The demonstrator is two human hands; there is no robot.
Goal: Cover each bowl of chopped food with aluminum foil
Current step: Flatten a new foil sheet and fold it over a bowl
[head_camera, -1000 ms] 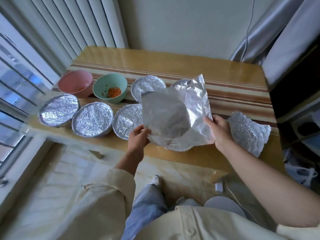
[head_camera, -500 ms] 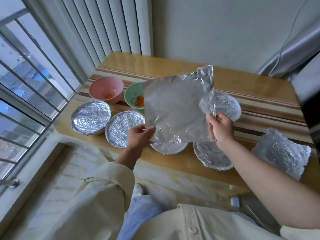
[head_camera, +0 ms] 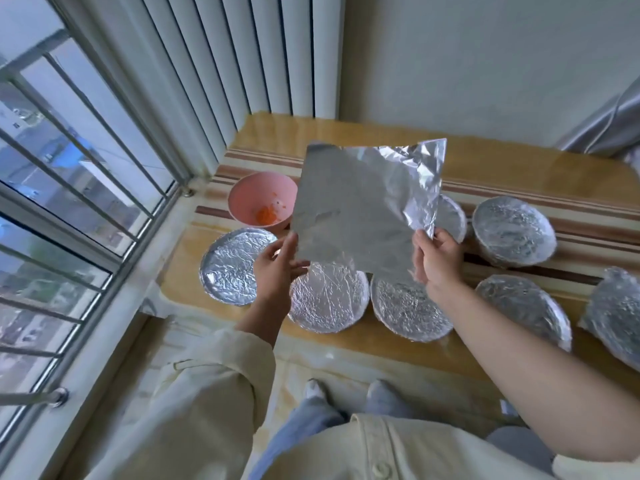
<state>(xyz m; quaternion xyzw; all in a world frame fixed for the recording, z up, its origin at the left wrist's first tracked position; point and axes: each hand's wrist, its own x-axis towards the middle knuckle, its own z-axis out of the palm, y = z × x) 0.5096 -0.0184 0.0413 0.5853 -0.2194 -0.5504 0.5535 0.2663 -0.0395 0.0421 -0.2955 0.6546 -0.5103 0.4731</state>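
Observation:
A flat sheet of aluminum foil (head_camera: 360, 209) is held up above the table by both hands. My left hand (head_camera: 277, 268) pinches its lower left corner and my right hand (head_camera: 438, 259) grips its lower right edge. Behind the sheet's left edge stands an uncovered pink bowl (head_camera: 258, 199) with orange chopped food in it. The green bowl is hidden behind the sheet. Several foil-covered bowls (head_camera: 329, 299) sit in two rows on the wooden table (head_camera: 519, 168).
A crumpled piece of foil (head_camera: 616, 313) lies at the table's right edge. A barred window (head_camera: 69, 168) and vertical blinds (head_camera: 225, 64) close in the left side. A grey curtain (head_camera: 616, 119) hangs at the far right. My feet (head_camera: 346, 396) stand below the table's front edge.
The foil sheet has been raised and carried left, and it now hides the green bowl. The view has swung left toward the window. Both hands keep their hold.

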